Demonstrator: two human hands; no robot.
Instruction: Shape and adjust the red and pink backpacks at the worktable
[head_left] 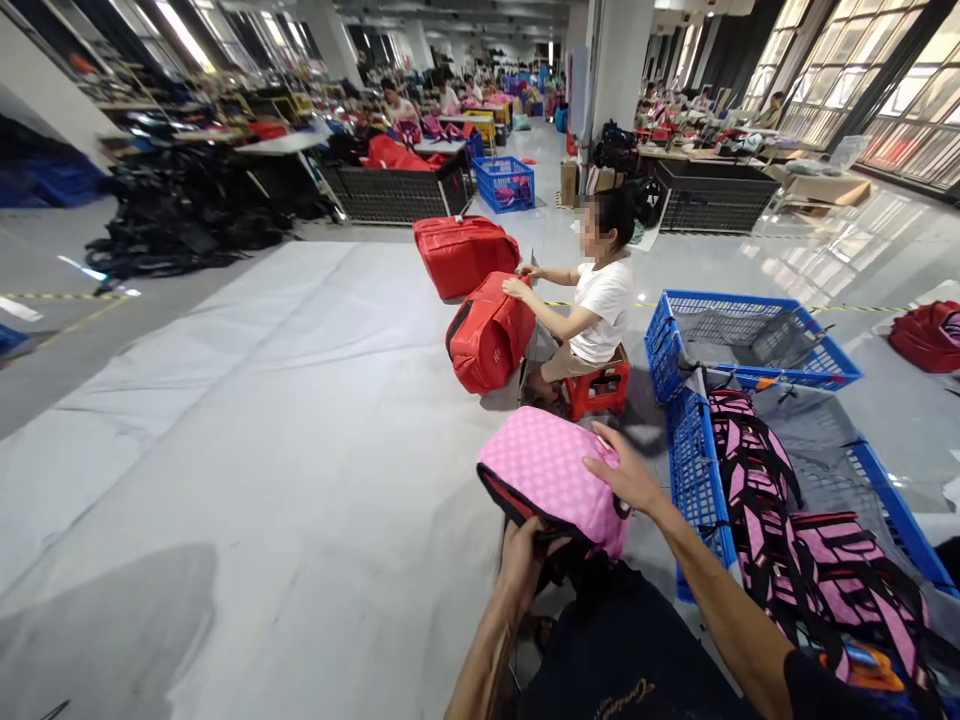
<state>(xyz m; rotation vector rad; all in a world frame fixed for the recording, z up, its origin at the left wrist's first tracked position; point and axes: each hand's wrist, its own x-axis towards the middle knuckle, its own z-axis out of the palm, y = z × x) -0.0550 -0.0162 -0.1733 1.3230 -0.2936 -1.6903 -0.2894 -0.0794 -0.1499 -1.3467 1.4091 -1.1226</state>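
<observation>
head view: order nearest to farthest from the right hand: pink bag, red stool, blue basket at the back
1. pink bag: under the right hand.
2. red stool: just beyond, under a seated person.
3. blue basket at the back: far up the aisle.

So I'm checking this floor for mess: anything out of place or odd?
Mostly orderly. One thing stands out: a heap of black straps sprawls loose on the floor at far left, not in a crate. The pink bag under both hands looks intact.

Matt quilted cloth pink bag (551, 475)
</observation>
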